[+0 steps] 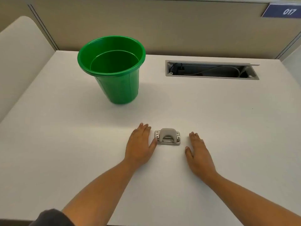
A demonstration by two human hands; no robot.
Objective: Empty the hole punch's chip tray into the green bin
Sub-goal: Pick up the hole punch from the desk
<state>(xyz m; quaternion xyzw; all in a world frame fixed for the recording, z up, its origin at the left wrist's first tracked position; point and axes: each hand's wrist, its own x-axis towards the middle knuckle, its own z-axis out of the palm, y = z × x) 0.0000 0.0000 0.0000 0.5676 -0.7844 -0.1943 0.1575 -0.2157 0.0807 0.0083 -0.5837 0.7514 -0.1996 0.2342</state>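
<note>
A small grey hole punch (167, 138) with metal fittings sits upright on the white desk (211, 119), between my two hands. My left hand (140, 144) lies flat on the desk just left of it, its thumb touching the punch's left end. My right hand (197, 150) rests flat a short gap to the right, holding nothing. The green bin (112, 69) stands upright at the back left of the desk, well beyond the punch, and looks empty inside. The punch's chip tray is underneath and hidden.
An open cable slot (211, 70) with wires inside is set into the desk at the back right. A beige partition (162, 26) closes the far edge, with a blue "017" label (283, 11) at its top right. A curved white panel (19, 54) stands at the left.
</note>
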